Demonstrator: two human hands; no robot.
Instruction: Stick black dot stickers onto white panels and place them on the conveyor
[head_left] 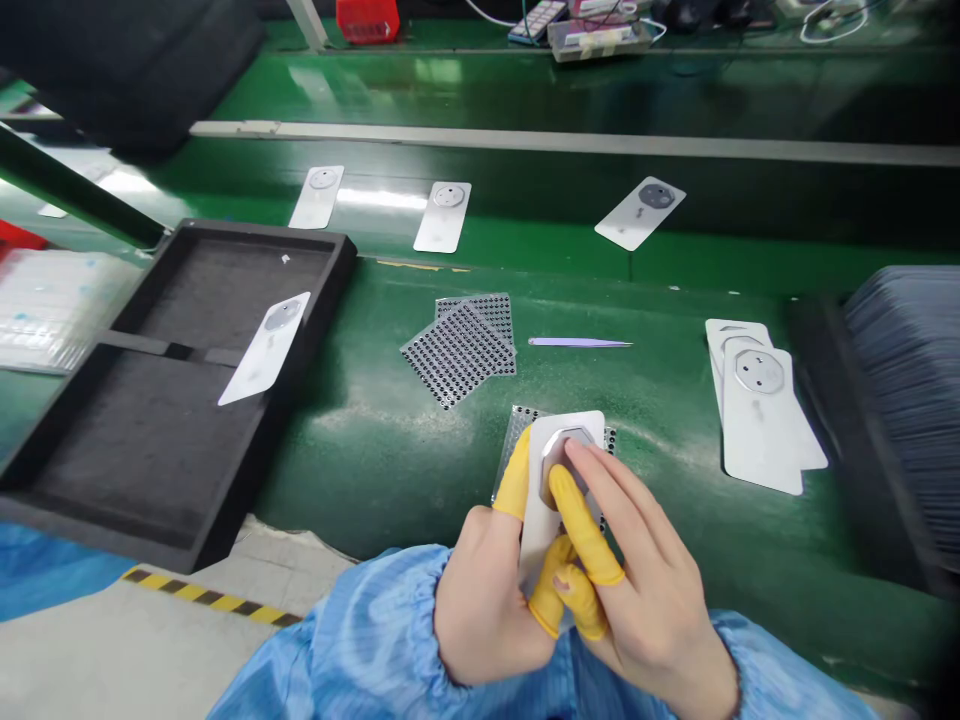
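Note:
A white phone back cover (536, 540) with a large silvery camera ring is tilted up in front of me. My left hand (491, 590), with yellow finger cots, is closed around its left side and lower part. My right hand (652, 590) is on the cover from the right; its cotted index finger and bare fingertips press at the camera ring. Its thumb is bent near the cover's lower half. Partly hidden beneath the cover lies a sheet of small black dots (511, 440). Two similar dot sheets (465, 345) overlap farther back, beside purple tweezers (574, 342).
Several white covers (761, 430) are stacked at right, beside a black tray (840, 400) of upright dark sheets. At left, a black divided tray (217, 510) has one cover (270, 345) across its edge. Three covers lie along the green strip (525, 225) behind.

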